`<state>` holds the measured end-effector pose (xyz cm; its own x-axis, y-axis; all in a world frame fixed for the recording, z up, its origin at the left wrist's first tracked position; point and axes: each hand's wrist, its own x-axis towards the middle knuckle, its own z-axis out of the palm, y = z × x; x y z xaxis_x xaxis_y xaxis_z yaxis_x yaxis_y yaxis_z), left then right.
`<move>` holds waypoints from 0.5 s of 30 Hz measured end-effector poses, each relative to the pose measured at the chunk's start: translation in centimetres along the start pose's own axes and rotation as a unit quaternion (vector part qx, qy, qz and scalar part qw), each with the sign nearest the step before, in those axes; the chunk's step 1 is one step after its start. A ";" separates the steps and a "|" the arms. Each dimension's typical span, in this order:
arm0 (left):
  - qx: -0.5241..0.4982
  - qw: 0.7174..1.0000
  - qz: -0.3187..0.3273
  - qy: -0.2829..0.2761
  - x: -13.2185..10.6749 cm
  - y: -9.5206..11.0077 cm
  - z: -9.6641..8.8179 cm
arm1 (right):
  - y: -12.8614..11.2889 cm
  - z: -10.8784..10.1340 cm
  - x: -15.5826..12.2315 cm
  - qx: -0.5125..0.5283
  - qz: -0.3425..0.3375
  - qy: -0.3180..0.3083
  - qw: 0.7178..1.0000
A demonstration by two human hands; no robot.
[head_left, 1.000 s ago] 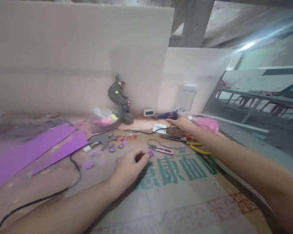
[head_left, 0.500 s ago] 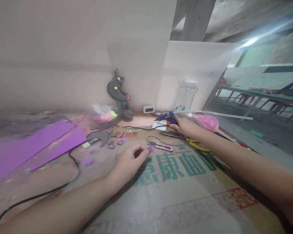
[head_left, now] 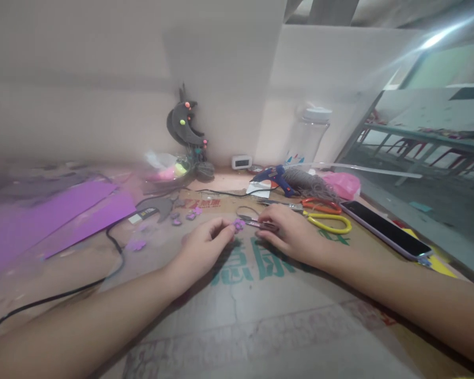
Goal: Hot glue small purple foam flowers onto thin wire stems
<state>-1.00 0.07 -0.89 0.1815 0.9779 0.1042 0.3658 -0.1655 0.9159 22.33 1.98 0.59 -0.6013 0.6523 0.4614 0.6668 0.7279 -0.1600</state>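
My left hand (head_left: 209, 245) is closed, pinching a small purple foam-like flower (head_left: 239, 225) between thumb and fingertips. My right hand (head_left: 288, 229) hovers low over the cardboard beside it, thumb and fingers apart around a pink craft knife (head_left: 265, 226). The knife seems to lie on the cardboard; whether the fingers touch it I cannot tell. Beyond the right hand rests a blue glue gun (head_left: 278, 178) on a white paper piece (head_left: 259, 188). Yellow-handled scissors (head_left: 329, 222) and an orange-handled tool (head_left: 321, 204) lie close to that hand.
Purple sheets (head_left: 90, 223) and small cut pieces (head_left: 137, 245) lie left, crossed by a black cable (head_left: 118, 247). At the back stand a grey moon ornament (head_left: 185, 126), a small white timer (head_left: 241, 162) and a clear bottle (head_left: 308, 134). Grey yarn (head_left: 308, 181) and a phone (head_left: 385, 229) lie right.
My right hand has left the glue gun and come back toward me, down to the craft knife. The left hand still holds the flower in nearly the same place. The view has shifted slightly.
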 end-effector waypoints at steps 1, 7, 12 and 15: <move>0.013 1.000 0.004 -0.005 0.0 0.0 0.0 | 0.4 0.2 -0.1 -0.012 0.002 0.002 1.000; 0.014 1.000 0.009 -0.020 0.1 -0.1 0.0 | 2.2 1.0 -0.2 -0.054 -0.031 -0.048 0.997; 0.014 0.999 0.029 -0.021 0.1 -0.1 0.1 | 1.7 1.2 -0.2 -0.050 0.005 -0.025 0.998; 0.016 0.999 0.028 -0.021 0.0 0.1 0.1 | 1.2 0.8 -0.4 0.002 0.070 0.041 0.997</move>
<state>-0.92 0.08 -0.85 0.2406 0.9606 0.1389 0.3828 -0.2254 0.8959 23.07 2.75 -0.47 -0.4640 0.7279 0.5048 0.7400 0.6318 -0.2307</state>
